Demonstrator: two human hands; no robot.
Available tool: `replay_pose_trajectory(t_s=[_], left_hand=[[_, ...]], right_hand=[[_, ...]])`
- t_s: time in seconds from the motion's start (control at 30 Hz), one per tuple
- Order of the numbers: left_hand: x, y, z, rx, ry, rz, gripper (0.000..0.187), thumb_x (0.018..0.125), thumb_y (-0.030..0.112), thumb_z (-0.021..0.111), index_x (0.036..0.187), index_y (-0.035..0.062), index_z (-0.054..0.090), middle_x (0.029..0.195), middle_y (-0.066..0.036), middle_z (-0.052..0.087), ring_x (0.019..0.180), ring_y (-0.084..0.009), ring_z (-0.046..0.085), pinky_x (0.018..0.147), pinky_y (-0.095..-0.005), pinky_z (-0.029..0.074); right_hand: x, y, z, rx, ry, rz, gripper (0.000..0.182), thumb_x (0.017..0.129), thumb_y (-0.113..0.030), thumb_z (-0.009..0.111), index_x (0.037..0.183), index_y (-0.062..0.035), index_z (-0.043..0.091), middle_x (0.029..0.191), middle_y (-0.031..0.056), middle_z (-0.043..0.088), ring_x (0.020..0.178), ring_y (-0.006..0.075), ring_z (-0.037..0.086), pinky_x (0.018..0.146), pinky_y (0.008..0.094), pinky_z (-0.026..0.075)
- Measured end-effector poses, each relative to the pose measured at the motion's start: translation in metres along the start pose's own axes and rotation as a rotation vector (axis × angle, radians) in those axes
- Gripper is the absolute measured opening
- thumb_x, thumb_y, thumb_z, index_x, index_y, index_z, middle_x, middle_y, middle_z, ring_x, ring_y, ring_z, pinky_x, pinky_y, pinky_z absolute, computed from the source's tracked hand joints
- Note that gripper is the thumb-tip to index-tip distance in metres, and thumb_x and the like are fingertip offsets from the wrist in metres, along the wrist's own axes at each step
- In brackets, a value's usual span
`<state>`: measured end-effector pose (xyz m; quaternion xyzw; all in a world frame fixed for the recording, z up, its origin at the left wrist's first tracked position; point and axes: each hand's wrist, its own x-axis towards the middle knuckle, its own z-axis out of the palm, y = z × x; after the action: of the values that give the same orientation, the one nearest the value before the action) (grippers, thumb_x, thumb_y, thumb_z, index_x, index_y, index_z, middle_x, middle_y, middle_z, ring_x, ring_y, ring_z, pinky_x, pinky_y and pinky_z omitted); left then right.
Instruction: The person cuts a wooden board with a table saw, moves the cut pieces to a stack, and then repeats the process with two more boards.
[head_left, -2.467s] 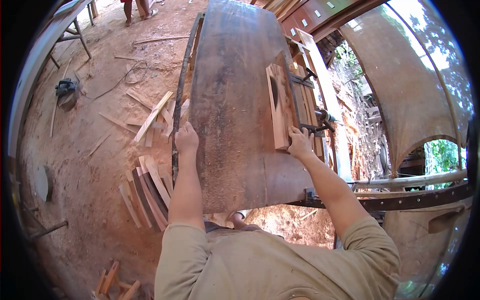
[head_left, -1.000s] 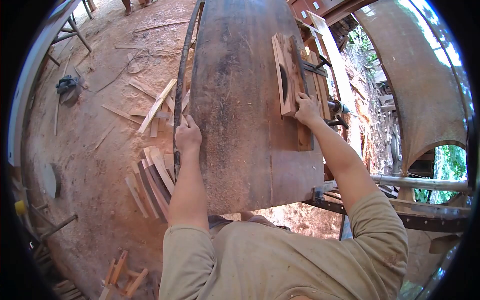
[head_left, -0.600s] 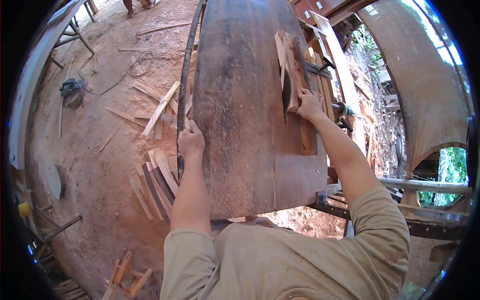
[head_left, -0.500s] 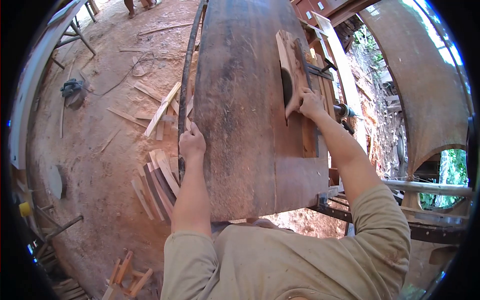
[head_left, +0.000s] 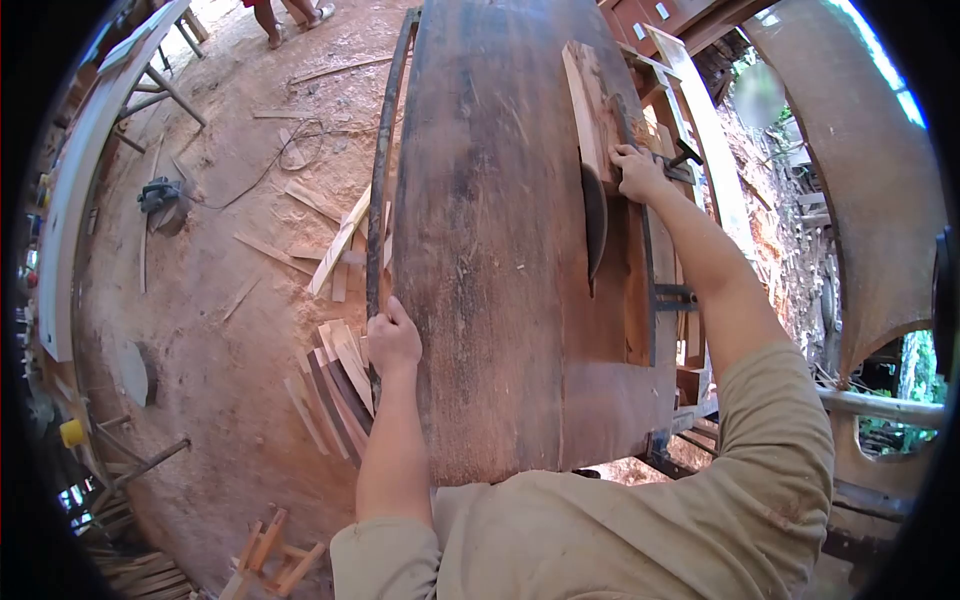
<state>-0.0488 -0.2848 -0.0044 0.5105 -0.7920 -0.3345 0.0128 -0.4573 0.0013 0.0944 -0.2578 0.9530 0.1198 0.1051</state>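
A circular saw blade (head_left: 596,222) stands up through a slot in the long wooden saw table (head_left: 480,250). Beyond and beside it lies a short piece of wood (head_left: 590,100), its near end close to the blade. My right hand (head_left: 640,175) is closed on that near end, a little to the right of the blade; its fingertips are partly hidden. A straight wooden fence (head_left: 640,290) runs along the right of the wood. My left hand (head_left: 395,340) grips the left edge of the table, with its thumb on top and the other fingers mostly hidden.
Curved wood strips (head_left: 340,385) and offcuts (head_left: 345,240) lie on the dusty ground at left. A corded power tool (head_left: 162,198) sits farther left. A small wooden frame (head_left: 270,555) is at lower left. Another person's legs (head_left: 275,22) show at the top.
My right hand has moved forward with the wood, and more of the saw blade now shows behind it. My left hand stays at the table edge. The camera view has shifted slightly.
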Motion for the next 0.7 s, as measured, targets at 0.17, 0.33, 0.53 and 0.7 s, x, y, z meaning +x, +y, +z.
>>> replay_pose_trajectory(t_s=[0.17, 0.33, 0.53, 0.7], left_hand=[[-0.005, 0.008, -0.002, 0.054, 0.032, -0.007, 0.064, 0.102, 0.047, 0.037, 0.086, -0.0068, 0.068, 0.1, -0.026, 0.065, 0.099, -0.0429, 0.062, 0.09, -0.0499, 0.047], [-0.003, 0.004, 0.003, 0.096, 0.06, -0.014, 0.058, 0.102, 0.043, 0.041, 0.083, -0.0058, 0.067, 0.094, -0.026, 0.065, 0.091, -0.0446, 0.063, 0.084, -0.0507, 0.049], [-0.003, 0.007, 0.0, 0.072, 0.081, 0.002, 0.055, 0.101, 0.042, 0.043, 0.084, -0.005, 0.065, 0.094, -0.026, 0.065, 0.091, -0.0443, 0.064, 0.083, -0.0505, 0.05], [-0.002, 0.001, 0.002, 0.076, 0.076, 0.01, 0.054, 0.101, 0.041, 0.044, 0.082, -0.0044, 0.066, 0.094, -0.024, 0.066, 0.089, -0.0434, 0.064, 0.081, -0.0499, 0.051]], right_hand=[[0.065, 0.012, -0.014, -0.026, 0.071, -0.041, 0.071, 0.079, -0.015, 0.067, 0.146, -0.0193, 0.047, 0.153, 0.0026, 0.041, 0.139, 0.0352, 0.038, 0.114, 0.0512, 0.035], [0.135, -0.012, -0.043, -0.029, -0.053, 0.042, 0.072, 0.087, -0.011, 0.055, 0.154, -0.0281, 0.034, 0.159, -0.0031, 0.034, 0.147, 0.0422, 0.023, 0.116, 0.0679, 0.02], [0.211, -0.09, -0.066, -0.055, -0.026, -0.009, 0.064, 0.085, -0.014, 0.057, 0.148, -0.0181, 0.043, 0.154, 0.0057, 0.042, 0.144, 0.0387, 0.032, 0.113, 0.0709, 0.022], [0.184, -0.162, -0.08, 0.023, -0.028, -0.069, 0.045, 0.092, -0.035, 0.056, 0.127, -0.0072, 0.063, 0.134, 0.013, 0.062, 0.127, 0.031, 0.056, 0.106, 0.0658, 0.036]])
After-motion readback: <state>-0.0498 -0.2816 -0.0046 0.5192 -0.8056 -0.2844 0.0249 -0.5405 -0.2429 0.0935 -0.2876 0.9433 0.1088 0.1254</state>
